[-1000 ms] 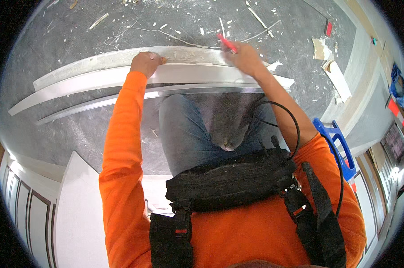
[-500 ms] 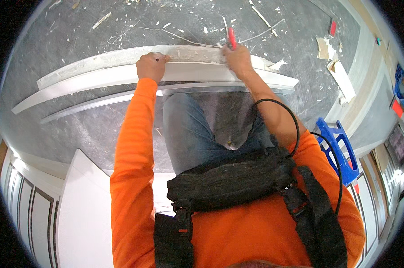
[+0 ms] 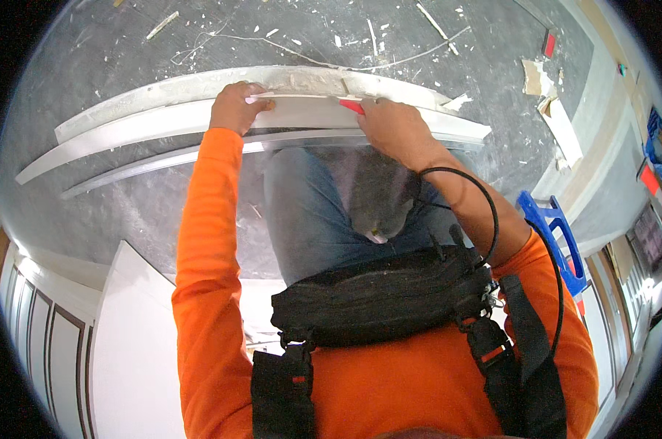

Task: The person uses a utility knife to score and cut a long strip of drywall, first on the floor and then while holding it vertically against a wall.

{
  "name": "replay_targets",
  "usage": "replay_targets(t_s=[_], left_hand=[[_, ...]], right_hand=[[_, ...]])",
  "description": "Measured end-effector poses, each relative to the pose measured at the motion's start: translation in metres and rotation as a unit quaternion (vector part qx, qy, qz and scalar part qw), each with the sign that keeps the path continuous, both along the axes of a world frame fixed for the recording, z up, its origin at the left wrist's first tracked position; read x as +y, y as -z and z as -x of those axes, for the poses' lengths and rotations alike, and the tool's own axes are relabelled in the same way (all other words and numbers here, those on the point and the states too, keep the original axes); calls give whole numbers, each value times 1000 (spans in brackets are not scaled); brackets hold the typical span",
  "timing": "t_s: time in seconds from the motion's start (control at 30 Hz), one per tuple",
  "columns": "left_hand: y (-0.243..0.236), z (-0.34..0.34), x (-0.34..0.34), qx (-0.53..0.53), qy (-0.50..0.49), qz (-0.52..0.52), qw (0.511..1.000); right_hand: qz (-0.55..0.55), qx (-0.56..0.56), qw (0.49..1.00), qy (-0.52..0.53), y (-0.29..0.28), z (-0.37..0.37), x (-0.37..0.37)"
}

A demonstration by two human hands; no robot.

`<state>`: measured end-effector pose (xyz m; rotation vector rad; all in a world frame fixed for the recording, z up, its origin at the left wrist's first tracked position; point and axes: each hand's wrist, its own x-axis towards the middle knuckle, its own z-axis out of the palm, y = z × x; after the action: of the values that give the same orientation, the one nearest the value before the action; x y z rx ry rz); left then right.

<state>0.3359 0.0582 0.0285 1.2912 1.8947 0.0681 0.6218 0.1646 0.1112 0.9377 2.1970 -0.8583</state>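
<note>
Your left hand (image 3: 233, 108) gripped a long white strip (image 3: 309, 114). Right of that hand, your right hand (image 3: 398, 130) clasped a red tool (image 3: 352, 107).

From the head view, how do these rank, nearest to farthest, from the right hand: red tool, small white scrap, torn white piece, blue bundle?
1. Red tool: held in the right hand.
2. Small white scrap: just to its right.
3. Torn white piece: farther right, on the floor.
4. Blue bundle: near the view's right edge.

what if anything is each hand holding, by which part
Right hand: the red tool, by the end opposite its tip. Left hand: the white strip, by its upper edge.
</note>
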Motion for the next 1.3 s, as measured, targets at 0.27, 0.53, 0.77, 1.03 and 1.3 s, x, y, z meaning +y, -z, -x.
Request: replay_targets(t_s=[0.27, 0.53, 0.77, 1.03, 1.3], left_hand=[[7, -2, -8, 23, -23, -22, 999], [-14, -8, 4, 8, -5, -7, 1000], [-8, 16, 6, -54, 9, 47, 997], [-26, 47, 1, 136, 67, 79, 985], [-27, 57, 1, 69, -8, 109, 992]], right_hand=[[14, -9, 1000, 17, -4, 9, 8], [5, -99, 994, 51, -7, -44, 30], [20, 78, 985, 153, 34, 37, 32], [12, 98, 995, -18, 17, 97, -9], [53, 79, 995, -43, 22, 130, -6]])
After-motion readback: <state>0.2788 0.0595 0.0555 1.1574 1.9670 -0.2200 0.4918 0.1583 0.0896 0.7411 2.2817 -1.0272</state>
